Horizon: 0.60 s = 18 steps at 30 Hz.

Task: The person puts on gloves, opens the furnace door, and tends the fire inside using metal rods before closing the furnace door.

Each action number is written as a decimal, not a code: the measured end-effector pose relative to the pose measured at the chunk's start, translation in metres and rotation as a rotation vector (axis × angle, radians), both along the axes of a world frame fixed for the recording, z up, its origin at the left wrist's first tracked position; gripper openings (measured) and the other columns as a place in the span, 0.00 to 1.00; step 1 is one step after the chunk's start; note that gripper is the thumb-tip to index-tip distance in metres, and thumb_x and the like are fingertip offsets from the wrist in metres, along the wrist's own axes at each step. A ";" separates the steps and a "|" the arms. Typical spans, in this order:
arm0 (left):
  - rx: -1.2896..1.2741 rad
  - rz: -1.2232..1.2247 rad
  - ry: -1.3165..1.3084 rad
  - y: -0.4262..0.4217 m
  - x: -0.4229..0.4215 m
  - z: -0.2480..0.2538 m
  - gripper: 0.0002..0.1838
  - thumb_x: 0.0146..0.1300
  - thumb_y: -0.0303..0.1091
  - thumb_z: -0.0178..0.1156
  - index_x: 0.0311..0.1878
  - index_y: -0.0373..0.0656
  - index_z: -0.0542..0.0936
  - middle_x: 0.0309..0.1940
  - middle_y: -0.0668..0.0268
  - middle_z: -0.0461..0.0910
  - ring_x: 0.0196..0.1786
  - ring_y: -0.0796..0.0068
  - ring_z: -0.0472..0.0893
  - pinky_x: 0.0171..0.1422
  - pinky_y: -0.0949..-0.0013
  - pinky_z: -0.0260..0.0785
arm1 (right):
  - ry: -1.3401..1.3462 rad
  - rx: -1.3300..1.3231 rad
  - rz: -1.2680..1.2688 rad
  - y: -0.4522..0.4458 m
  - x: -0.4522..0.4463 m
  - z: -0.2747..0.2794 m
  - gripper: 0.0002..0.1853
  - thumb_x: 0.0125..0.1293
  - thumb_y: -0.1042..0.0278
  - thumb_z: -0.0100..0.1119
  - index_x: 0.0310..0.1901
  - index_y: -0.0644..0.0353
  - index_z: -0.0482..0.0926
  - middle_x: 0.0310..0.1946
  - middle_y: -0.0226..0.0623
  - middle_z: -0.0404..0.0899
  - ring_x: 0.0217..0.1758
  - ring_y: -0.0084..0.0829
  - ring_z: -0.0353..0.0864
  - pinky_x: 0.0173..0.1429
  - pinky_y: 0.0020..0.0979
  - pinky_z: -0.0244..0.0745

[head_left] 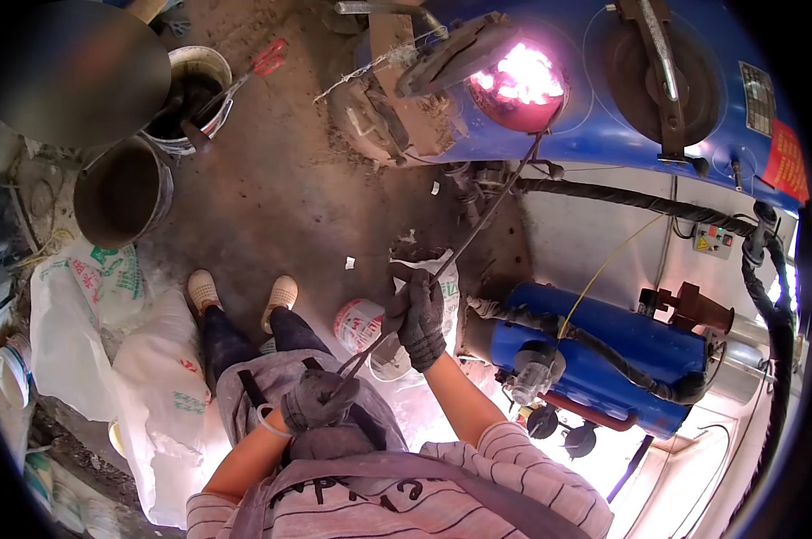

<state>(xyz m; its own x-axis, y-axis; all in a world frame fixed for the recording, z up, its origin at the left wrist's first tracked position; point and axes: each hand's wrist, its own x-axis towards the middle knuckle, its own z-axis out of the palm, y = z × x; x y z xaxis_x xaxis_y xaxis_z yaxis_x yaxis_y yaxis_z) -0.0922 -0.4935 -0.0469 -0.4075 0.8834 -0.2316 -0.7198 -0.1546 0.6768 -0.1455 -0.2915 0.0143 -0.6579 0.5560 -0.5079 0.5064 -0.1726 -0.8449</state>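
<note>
A long thin metal rod (488, 214) slants up from my body to the round glowing opening (524, 79) of a blue furnace (594, 148). Dark, sooty gloves cover both hands. My right hand (421, 322) is closed around the rod partway along it. Lower down, near my waist, my left hand (320, 401) grips the rod's near end. The rod's far tip is lost in the bright glow at the opening's lower rim. A thick round hatch door (460, 56) stands swung open on the opening's left side.
A second, closed hatch (662, 81) sits farther right on the furnace. Below it lies a smaller blue tank (621, 346) with wrapped hoses. At left stand a dark bucket (125, 193), a white bucket (199, 63) with tools, and white sacks (159, 368). A printed tub (359, 323) is near my legs.
</note>
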 end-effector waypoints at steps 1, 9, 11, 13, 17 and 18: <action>-0.020 -0.002 -0.010 -0.002 -0.001 0.003 0.08 0.61 0.35 0.53 0.29 0.43 0.74 0.14 0.73 0.70 0.14 0.82 0.69 0.18 0.75 0.61 | 0.015 -0.029 -0.011 -0.003 -0.001 0.003 0.24 0.68 0.51 0.43 0.45 0.70 0.72 0.10 0.28 0.65 0.09 0.20 0.65 0.13 0.20 0.61; -0.172 -0.015 0.346 -0.008 -0.022 0.023 0.08 0.61 0.37 0.53 0.35 0.44 0.77 0.16 0.68 0.72 0.16 0.74 0.72 0.19 0.70 0.61 | 0.063 0.048 0.036 -0.007 -0.017 0.014 0.25 0.69 0.51 0.40 0.47 0.70 0.71 0.10 0.27 0.63 0.10 0.18 0.62 0.13 0.19 0.57; -0.154 0.275 1.087 -0.005 -0.031 0.020 0.05 0.57 0.33 0.55 0.32 0.43 0.76 0.16 0.68 0.72 0.17 0.73 0.72 0.19 0.69 0.63 | 0.108 -0.074 0.012 -0.009 -0.028 0.020 0.25 0.69 0.51 0.40 0.46 0.70 0.72 0.10 0.26 0.63 0.10 0.18 0.62 0.13 0.19 0.57; -0.162 0.388 1.400 -0.013 -0.031 0.025 0.03 0.53 0.31 0.57 0.30 0.44 0.76 0.17 0.68 0.72 0.19 0.71 0.73 0.20 0.67 0.64 | 0.157 -0.199 0.029 -0.015 -0.033 0.022 0.25 0.69 0.51 0.40 0.46 0.70 0.73 0.10 0.26 0.63 0.10 0.18 0.62 0.14 0.18 0.57; -0.242 0.297 1.354 -0.048 -0.030 0.042 0.06 0.45 0.30 0.59 0.30 0.46 0.77 0.19 0.68 0.74 0.22 0.67 0.75 0.24 0.65 0.68 | 0.082 -0.160 0.094 -0.045 -0.028 0.020 0.26 0.69 0.50 0.39 0.47 0.70 0.72 0.10 0.28 0.63 0.10 0.18 0.63 0.15 0.19 0.58; -0.258 0.281 1.386 -0.059 -0.027 0.045 0.06 0.44 0.30 0.60 0.29 0.46 0.78 0.20 0.68 0.74 0.23 0.67 0.75 0.25 0.65 0.68 | 0.065 -0.167 0.114 -0.057 -0.025 0.025 0.27 0.69 0.49 0.39 0.48 0.70 0.71 0.10 0.28 0.64 0.10 0.19 0.63 0.15 0.20 0.59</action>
<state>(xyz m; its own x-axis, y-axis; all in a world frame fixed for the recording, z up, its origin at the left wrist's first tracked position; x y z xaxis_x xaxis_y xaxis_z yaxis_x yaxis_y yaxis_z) -0.1192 -0.5526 -0.0015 -0.5833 0.7326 0.3507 0.5638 0.0545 0.8241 -0.1703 -0.3486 0.0396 -0.7461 0.3882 -0.5410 0.4757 -0.2577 -0.8410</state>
